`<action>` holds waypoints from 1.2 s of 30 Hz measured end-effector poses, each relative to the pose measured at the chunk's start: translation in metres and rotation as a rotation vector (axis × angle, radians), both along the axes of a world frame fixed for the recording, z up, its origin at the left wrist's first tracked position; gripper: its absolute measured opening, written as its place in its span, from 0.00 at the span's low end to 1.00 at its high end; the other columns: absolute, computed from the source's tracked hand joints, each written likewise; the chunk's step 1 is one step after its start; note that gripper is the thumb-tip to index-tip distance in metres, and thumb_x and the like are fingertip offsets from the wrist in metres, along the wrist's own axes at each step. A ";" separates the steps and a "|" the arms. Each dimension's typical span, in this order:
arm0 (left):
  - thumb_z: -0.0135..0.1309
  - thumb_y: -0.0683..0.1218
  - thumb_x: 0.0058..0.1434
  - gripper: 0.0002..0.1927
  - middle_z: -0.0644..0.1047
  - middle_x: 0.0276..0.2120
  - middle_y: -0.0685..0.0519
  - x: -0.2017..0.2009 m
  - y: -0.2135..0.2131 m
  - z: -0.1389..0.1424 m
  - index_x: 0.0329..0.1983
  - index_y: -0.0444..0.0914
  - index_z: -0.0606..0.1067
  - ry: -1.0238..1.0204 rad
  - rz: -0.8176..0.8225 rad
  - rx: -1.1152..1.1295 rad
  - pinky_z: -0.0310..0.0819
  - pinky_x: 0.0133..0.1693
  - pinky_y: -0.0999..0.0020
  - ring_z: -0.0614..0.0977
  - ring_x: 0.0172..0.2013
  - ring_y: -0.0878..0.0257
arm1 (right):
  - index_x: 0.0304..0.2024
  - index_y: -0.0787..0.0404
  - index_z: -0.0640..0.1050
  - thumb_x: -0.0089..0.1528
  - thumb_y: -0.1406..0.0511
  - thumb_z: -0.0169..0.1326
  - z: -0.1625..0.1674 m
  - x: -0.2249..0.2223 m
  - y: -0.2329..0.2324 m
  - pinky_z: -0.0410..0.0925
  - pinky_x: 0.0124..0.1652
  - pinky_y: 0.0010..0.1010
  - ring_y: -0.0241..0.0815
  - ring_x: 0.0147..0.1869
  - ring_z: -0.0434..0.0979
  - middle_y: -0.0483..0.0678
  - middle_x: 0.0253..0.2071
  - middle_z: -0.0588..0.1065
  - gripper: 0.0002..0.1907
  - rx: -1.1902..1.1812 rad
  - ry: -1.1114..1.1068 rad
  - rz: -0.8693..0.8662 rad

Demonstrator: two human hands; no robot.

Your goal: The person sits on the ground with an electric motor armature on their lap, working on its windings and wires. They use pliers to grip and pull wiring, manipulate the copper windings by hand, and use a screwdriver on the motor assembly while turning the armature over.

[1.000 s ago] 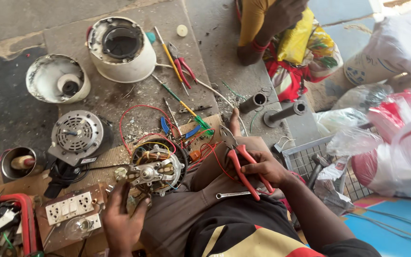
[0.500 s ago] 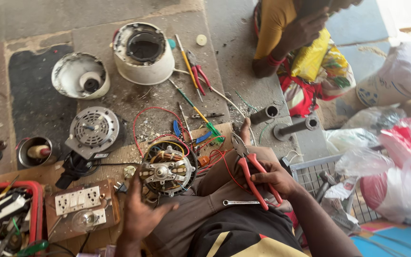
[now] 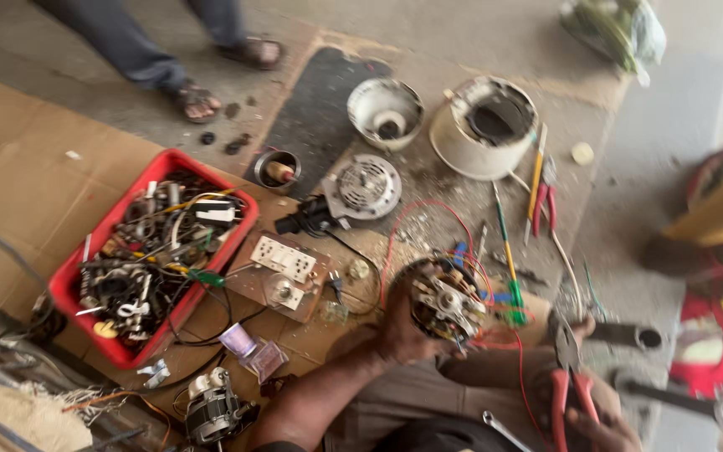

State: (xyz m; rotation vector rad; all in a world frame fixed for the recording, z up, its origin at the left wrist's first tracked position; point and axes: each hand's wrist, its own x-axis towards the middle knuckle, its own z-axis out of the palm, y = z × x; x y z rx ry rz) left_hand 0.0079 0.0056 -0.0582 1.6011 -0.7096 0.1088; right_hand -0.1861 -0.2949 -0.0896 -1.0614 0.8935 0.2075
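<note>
My left hand [image 3: 402, 331] is clenched around the round wound motor core with its copper coils and coloured wires [image 3: 443, 303], holding it up just above my lap near the lower edge of the cardboard sheet [image 3: 35, 159]. My right hand [image 3: 600, 423] grasps the red-handled pliers [image 3: 569, 385], jaws pointing up, at the lower right, apart from the core. On the cardboard's middle sits a red rectangular plastic tray [image 3: 73, 280], crammed with tangled wires, black plugs, switches and small metal parts; nothing spills over its rim. Beside it lies a wooden board with white sockets [image 3: 282, 266]. On the concrete floor beyond the cardboard's far edge stand a white plastic appliance housing [image 3: 483, 130], open at the top and hollow, and a white bowl-shaped cover [image 3: 385, 111] with a dark hub in it; a small dark metal ring cup [image 3: 277, 168] holds a brown piece. A silver finned motor plate [image 3: 365, 187] lies between them. Screwdrivers with yellow and green handles [image 3: 512, 226] lie right of the housing. Open cardboard shows at the left corner; a standing person's sandalled feet [image 3: 198, 100] crowd the far edge.
</note>
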 end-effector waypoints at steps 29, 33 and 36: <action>0.79 0.54 0.43 0.59 0.73 0.61 0.44 -0.020 -0.016 -0.013 0.73 0.35 0.57 0.216 0.030 -0.104 0.77 0.64 0.59 0.79 0.61 0.56 | 0.80 0.71 0.56 0.65 0.81 0.51 0.033 0.039 -0.044 0.72 0.41 0.38 0.54 0.45 0.78 0.70 0.70 0.68 0.40 0.689 -0.659 0.033; 0.79 0.53 0.43 0.56 0.76 0.60 0.46 -0.019 -0.019 0.001 0.71 0.35 0.61 0.223 0.048 -0.067 0.78 0.62 0.59 0.81 0.59 0.57 | 0.66 0.74 0.66 0.57 0.70 0.53 0.022 0.120 -0.021 0.74 0.38 0.33 0.42 0.39 0.81 0.54 0.43 0.77 0.33 -0.072 -0.082 0.111; 0.78 0.50 0.43 0.52 0.78 0.57 0.48 -0.015 -0.019 0.012 0.69 0.35 0.64 0.233 0.027 -0.126 0.78 0.61 0.60 0.82 0.57 0.58 | 0.71 0.53 0.69 0.56 0.65 0.59 0.015 0.169 0.008 0.71 0.33 0.36 0.43 0.31 0.76 0.57 0.34 0.78 0.38 -0.635 0.129 0.339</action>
